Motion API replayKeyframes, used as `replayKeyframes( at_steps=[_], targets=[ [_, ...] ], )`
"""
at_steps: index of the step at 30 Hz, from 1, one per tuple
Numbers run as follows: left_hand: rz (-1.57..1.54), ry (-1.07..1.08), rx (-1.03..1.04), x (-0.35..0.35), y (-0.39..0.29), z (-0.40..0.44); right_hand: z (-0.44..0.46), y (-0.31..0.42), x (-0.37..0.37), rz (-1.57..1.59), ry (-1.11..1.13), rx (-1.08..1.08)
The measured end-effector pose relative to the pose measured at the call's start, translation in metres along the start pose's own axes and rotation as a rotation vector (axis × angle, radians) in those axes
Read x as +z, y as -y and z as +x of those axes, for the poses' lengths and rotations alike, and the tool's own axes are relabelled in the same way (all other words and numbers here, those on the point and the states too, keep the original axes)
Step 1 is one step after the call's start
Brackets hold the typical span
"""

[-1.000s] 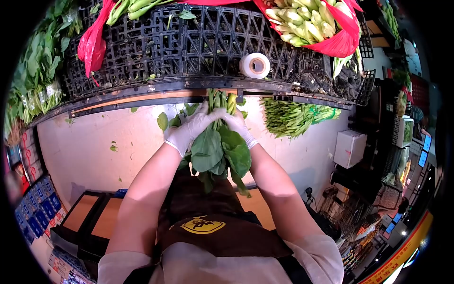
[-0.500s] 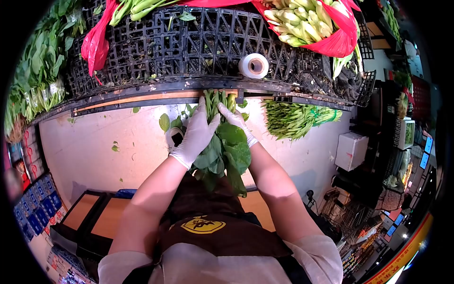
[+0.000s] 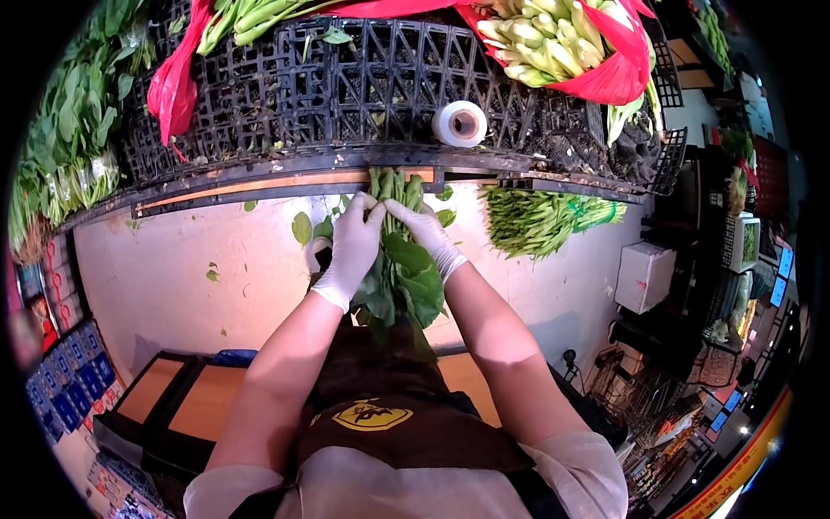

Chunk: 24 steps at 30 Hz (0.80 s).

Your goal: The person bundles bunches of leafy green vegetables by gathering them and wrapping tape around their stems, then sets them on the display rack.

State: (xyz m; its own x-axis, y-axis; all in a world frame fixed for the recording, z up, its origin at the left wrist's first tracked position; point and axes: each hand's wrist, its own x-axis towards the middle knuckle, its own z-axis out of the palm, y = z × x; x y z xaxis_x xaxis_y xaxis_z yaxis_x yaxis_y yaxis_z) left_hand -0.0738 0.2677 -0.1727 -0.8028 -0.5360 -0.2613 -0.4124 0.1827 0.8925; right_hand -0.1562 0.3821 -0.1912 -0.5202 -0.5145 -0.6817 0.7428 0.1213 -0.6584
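A bunch of leafy greens [image 3: 406, 281] hangs between my hands, stems pointing away from me and broad leaves toward my apron. My left hand [image 3: 355, 242], in a white glove, closes round the left side of the stems. On their right side my right hand [image 3: 424, 229], also gloved, pinches the stems. The fingertips of both hands nearly meet on top of the stems. Loose leaves [image 3: 302, 227] lie left of my left hand, beside a white roll [image 3: 318, 253] partly hidden by that hand.
Black crates [image 3: 303, 95] line the far side, with a film roll [image 3: 460, 124] on their edge. Thin green stalks [image 3: 527, 221] lie right of my hands. Pale vegetables [image 3: 545, 43] sit in red plastic. More greens [image 3: 73, 112] are far left; a white box [image 3: 645, 277] stands right.
My left hand has shifted up along the bunch toward the stem ends, and its fingers have closed there. The yellowish piece by the stem tops no longer shows.
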Motion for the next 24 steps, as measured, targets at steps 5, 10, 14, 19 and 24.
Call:
replayKeyframes(
  at_steps=[5, 10, 14, 19, 24],
  targets=[
    [-0.161, -0.068, 0.044, 0.005, 0.001, 0.002, 0.005, 0.012, -0.004, -0.168, 0.057, 0.025],
    [-0.262, 0.104, -0.114, 0.011, 0.015, -0.007, 0.009, 0.016, -0.01, -0.199, 0.105, 0.066],
    [-0.226, 0.205, -0.324, 0.025, 0.016, 0.006, 0.03, 0.007, -0.02, -0.34, 0.071, 0.05],
    [-0.534, 0.234, -0.18, 0.029, 0.016, 0.013, 0.01, 0.005, 0.0, -0.092, 0.005, 0.014],
    [-0.332, 0.259, -0.099, 0.002, -0.053, -0.021, -0.001, 0.016, 0.007, -0.248, 0.136, -0.283]
  ],
)
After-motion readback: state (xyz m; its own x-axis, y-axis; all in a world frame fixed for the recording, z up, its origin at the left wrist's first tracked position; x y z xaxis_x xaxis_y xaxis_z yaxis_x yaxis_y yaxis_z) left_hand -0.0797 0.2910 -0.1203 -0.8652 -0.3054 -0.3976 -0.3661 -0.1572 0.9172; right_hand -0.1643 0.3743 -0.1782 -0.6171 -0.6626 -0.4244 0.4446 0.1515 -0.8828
